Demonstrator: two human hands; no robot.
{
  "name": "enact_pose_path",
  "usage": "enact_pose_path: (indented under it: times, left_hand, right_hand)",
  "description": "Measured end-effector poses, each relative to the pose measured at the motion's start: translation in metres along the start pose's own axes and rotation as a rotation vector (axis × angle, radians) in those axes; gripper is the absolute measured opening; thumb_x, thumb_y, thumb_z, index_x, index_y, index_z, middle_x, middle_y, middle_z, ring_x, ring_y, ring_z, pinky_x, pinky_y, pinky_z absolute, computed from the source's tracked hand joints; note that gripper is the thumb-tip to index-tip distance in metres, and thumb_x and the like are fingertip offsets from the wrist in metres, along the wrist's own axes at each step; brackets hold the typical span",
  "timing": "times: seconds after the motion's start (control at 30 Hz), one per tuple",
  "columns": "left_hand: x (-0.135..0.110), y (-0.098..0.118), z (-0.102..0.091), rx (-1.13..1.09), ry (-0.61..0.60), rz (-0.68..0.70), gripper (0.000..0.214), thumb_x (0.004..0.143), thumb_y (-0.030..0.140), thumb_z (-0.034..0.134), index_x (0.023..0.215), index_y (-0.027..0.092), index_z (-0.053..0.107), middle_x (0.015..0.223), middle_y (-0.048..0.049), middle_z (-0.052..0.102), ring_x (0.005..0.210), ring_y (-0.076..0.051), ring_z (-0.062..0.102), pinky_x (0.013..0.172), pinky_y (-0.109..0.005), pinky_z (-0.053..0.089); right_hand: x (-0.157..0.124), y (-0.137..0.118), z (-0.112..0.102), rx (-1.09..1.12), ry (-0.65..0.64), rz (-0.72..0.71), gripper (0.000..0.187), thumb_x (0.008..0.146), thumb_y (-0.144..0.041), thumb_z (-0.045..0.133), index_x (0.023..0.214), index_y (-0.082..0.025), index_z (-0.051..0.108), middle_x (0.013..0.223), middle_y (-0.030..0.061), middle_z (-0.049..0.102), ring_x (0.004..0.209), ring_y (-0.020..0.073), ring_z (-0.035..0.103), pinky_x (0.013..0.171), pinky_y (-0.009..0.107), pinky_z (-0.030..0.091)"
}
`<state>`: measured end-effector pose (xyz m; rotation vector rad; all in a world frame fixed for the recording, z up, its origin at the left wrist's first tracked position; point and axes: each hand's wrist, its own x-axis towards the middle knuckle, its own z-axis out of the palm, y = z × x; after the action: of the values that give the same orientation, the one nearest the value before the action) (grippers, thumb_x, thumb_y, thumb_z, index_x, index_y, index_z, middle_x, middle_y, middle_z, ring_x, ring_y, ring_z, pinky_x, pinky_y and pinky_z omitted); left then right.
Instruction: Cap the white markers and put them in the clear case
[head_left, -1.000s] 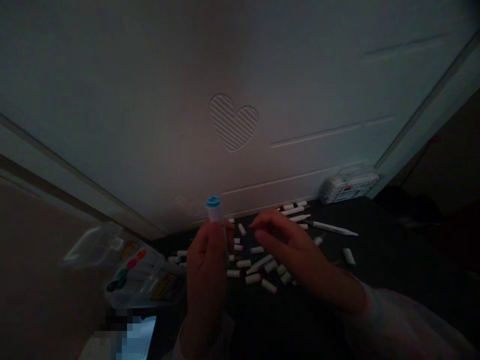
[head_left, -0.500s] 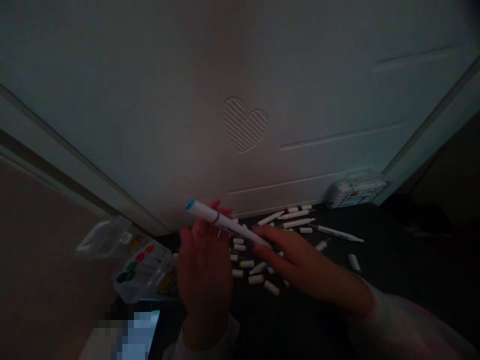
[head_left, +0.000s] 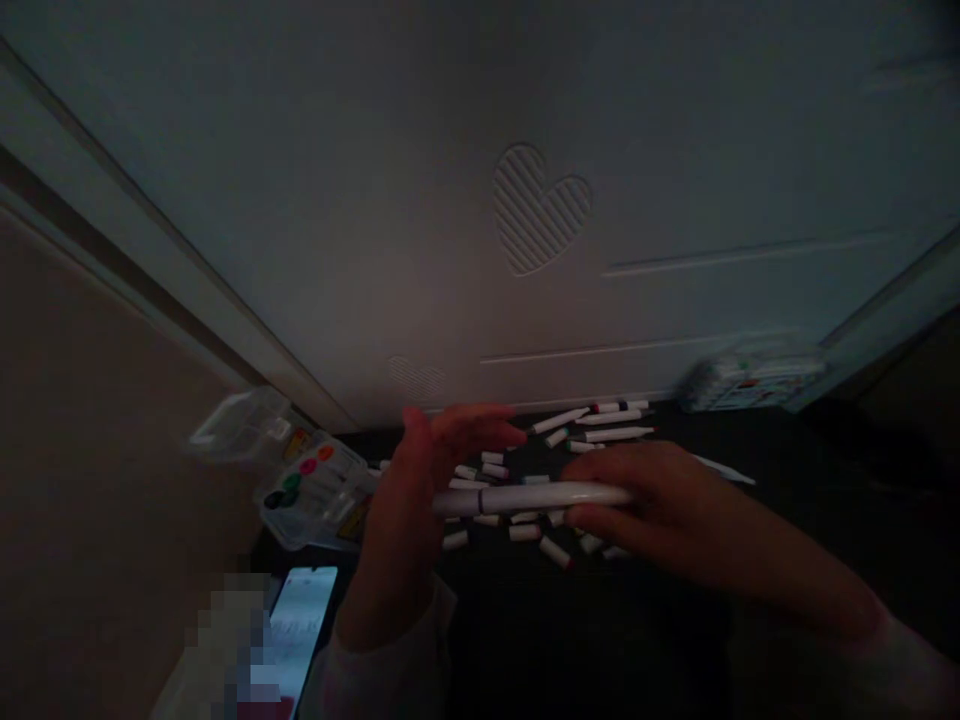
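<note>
My right hand (head_left: 675, 505) grips a white marker (head_left: 547, 497) by its right part, between thumb and fingers. The marker lies nearly level, with a dark ring around it towards the left. Its left end meets the palm of my left hand (head_left: 405, 530) and is hidden there. The fingers of that hand stretch to the right above the marker, not wrapped around it. Beneath and behind both hands, several white caps (head_left: 555, 552) and uncapped white markers (head_left: 619, 434) lie scattered on the dark tabletop (head_left: 540, 630).
A clear plastic case (head_left: 300, 525) with its lid up stands at left, holding markers with orange, pink, green and dark ends. In front lies a lit phone (head_left: 304, 620). A wrapped package (head_left: 757, 380) sits at the back right, against a pale panel (head_left: 337, 200) with a heart relief.
The marker has swung from slanting up-left to nearly level, and its blue end is now hidden at my left palm. My left fingers have tipped rightwards. The view has shifted.
</note>
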<state>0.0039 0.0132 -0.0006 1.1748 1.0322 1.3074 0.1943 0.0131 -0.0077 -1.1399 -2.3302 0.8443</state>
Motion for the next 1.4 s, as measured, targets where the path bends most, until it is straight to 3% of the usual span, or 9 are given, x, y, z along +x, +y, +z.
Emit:
enact_pose_path:
  times: [0.13,0.37,0.73,1.07,1.27,1.4]
  left_hand:
    - [-0.001,0.0,0.008,0.006,-0.017,-0.003,0.059,0.083,0.062,0.026,0.073,0.019,0.065,0.071,-0.005,0.068,0.073,-0.02,0.062,0.069,-0.032,0.045]
    - [-0.004,0.001,0.018,0.149,0.092,-0.003,0.049,0.084,0.056,0.031,0.06,0.02,0.054,0.058,-0.0017,0.055,0.057,-0.015,0.051,0.051,-0.027,0.038]
    - [0.006,-0.003,0.012,0.059,-0.052,-0.052,0.049,0.081,0.058,0.036,0.055,0.019,0.053,0.05,0.0001,0.047,0.045,-0.012,0.041,0.042,-0.026,0.031]
    - [0.005,-0.005,0.015,0.041,-0.054,-0.095,0.048,0.083,0.054,0.035,0.054,0.019,0.052,0.051,0.0008,0.045,0.047,-0.011,0.041,0.046,-0.025,0.031]
    - [0.006,-0.01,0.012,0.013,-0.039,-0.078,0.047,0.085,0.051,0.032,0.058,0.019,0.052,0.053,0.0018,0.045,0.05,-0.011,0.04,0.049,-0.024,0.031]
    - [0.01,-0.017,0.011,-0.036,-0.086,-0.071,0.043,0.085,0.048,0.037,0.058,0.018,0.05,0.054,0.0029,0.046,0.05,-0.009,0.039,0.05,-0.024,0.031]
  right_hand:
    - [-0.003,0.001,-0.002,-0.028,-0.032,0.002,0.03,0.083,-0.042,0.049,0.067,-0.02,0.061,0.056,-0.0011,0.059,0.05,0.0109,0.052,0.048,0.022,0.033]
    - [-0.009,-0.004,-0.004,-0.047,0.065,0.014,0.019,0.077,-0.037,0.058,0.072,-0.022,0.069,0.057,0.0004,0.063,0.048,0.0116,0.053,0.045,0.024,0.032]
    - [-0.006,-0.005,-0.007,-0.091,0.045,0.016,0.03,0.079,-0.047,0.051,0.069,-0.025,0.068,0.057,0.0014,0.065,0.045,0.0141,0.055,0.041,0.026,0.036]
    - [-0.011,0.002,-0.008,-0.08,0.008,0.061,0.024,0.078,-0.046,0.055,0.074,-0.027,0.069,0.066,0.0022,0.068,0.051,0.0173,0.059,0.042,0.027,0.04]
    - [-0.005,0.0,-0.006,-0.069,0.01,0.07,0.028,0.079,-0.047,0.052,0.072,-0.026,0.068,0.06,0.0019,0.066,0.047,0.0166,0.057,0.041,0.028,0.039]
    - [0.002,0.004,-0.003,-0.032,-0.065,0.103,0.025,0.08,-0.043,0.052,0.071,-0.026,0.067,0.061,0.0005,0.066,0.051,0.016,0.059,0.042,0.026,0.041]
